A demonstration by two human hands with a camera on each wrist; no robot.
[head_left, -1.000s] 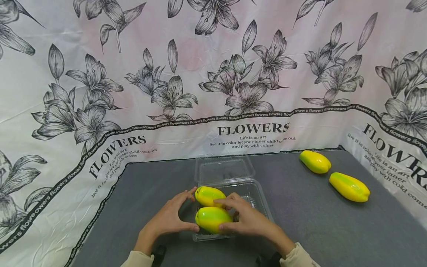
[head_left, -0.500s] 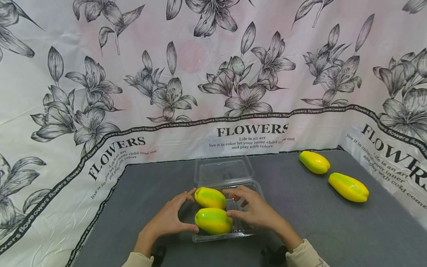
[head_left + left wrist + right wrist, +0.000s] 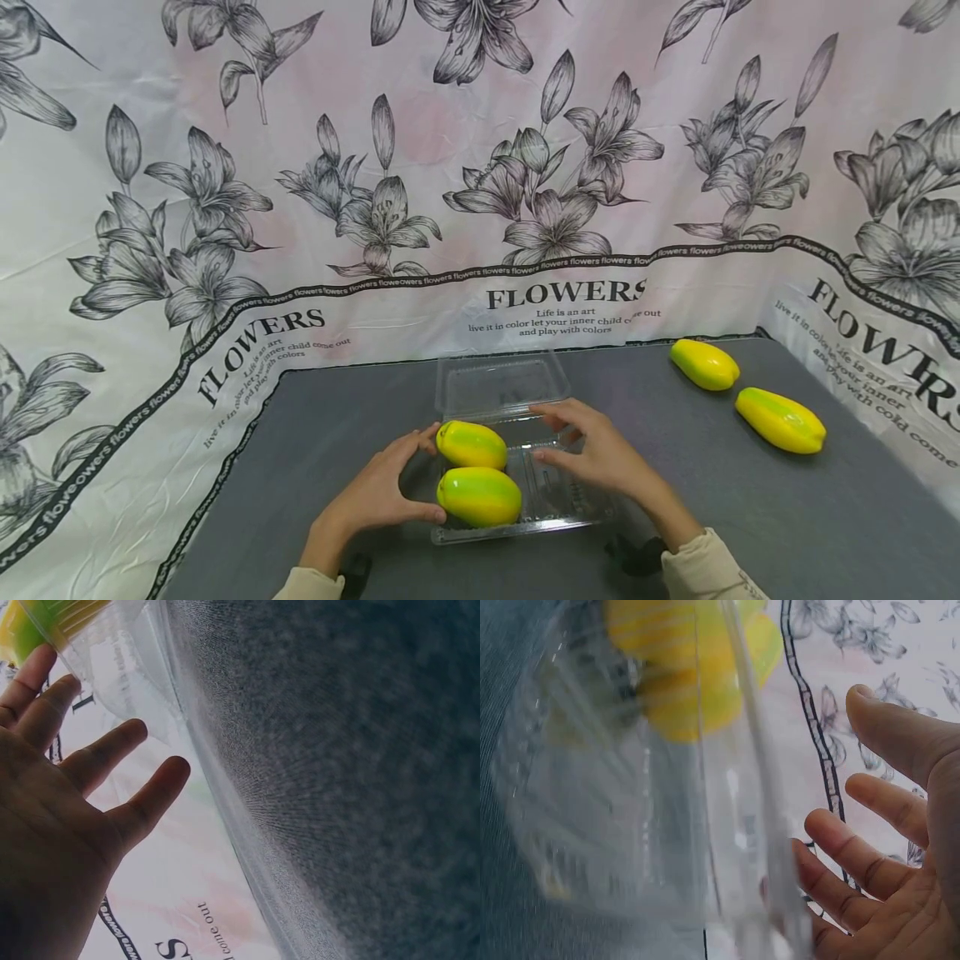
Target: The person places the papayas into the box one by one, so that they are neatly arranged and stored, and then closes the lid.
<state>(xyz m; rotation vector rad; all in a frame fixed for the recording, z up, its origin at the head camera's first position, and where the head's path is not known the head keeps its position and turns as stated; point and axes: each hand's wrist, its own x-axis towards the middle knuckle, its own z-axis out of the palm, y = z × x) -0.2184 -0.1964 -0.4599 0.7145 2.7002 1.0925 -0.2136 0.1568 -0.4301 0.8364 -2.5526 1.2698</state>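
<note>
Two yellow-green papayas lie side by side in the left half of a clear plastic clamshell box, a rear papaya and a front papaya. My left hand is at the box's left side, thumb and fingers spread around the left ends of both fruits. In the left wrist view its straight fingers show beside the clear wall. Over the right half of the box is my right hand, holding nothing, its fingers apart from the papayas. The right wrist view shows the fruits through the clear plastic.
The box's lid lies folded back toward the wall. Two more papayas, a far one and a nearer one, rest at the right on the grey tabletop. A flower-printed cloth hangs behind and along the sides.
My right hand has let go of the papayas and moved right, away from them. The fruits stay in the box's left half, and my left hand keeps its place.
</note>
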